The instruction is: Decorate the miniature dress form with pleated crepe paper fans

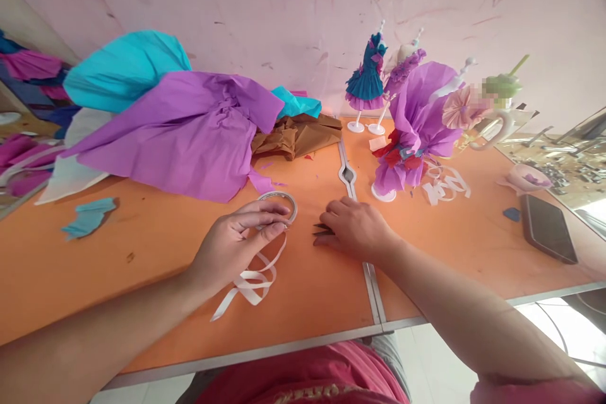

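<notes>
My left hand (241, 237) is closed in a pinch over the orange table. A narrow roll of tape (294, 205) shows as a thin pale ring behind its fingertips. From the pinch, a white strip (255, 284) trails down and lies curled on the tabletop below. My right hand (357, 227) is closed just to the right, its fingers wrapped round scissors (319, 230). Only the dark pointed blades stick out, slightly apart and towards the left hand; the handles are hidden. A gap separates the two hands.
Purple crepe paper (189, 132), turquoise paper (127, 66) and brown paper (298, 136) lie along the wall. Small dress stands (364, 76) and a purple paper dress (421, 113) stand at the back right. A phone (549, 227) lies right. A metal seam (372, 293) divides the table.
</notes>
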The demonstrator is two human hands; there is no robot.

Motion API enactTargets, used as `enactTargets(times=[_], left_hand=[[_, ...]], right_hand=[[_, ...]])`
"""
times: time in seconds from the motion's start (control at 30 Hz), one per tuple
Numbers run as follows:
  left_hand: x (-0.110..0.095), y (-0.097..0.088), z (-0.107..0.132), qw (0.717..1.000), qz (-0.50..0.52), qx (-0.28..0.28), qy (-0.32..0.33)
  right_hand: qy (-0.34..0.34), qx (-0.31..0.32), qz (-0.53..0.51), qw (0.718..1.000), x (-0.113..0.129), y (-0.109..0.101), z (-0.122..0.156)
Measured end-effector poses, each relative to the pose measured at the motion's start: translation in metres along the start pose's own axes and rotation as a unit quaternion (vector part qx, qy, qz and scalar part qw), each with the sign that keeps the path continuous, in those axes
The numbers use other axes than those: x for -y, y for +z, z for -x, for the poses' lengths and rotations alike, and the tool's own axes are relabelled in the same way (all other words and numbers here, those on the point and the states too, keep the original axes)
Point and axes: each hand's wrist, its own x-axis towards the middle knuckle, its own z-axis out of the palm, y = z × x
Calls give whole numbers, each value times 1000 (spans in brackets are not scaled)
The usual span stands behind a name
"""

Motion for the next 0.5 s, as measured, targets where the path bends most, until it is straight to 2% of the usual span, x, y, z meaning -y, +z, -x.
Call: enactTargets(times=[0.13, 0.23, 0.33, 0.5], left_hand=[[1, 2, -1, 998, 49, 35, -35], [2, 4, 3, 995, 66, 62, -52], [0, 8, 6, 992, 79, 76, -63], [-4, 12, 8, 991, 94, 74, -67]], right_hand=[[-55, -186, -91, 977, 3, 1, 6], [-101, -264, -109, 953, 12, 1, 11], [-130, -277, -99, 947, 17, 1, 13], [-135, -283, -93, 945, 20, 3, 12]])
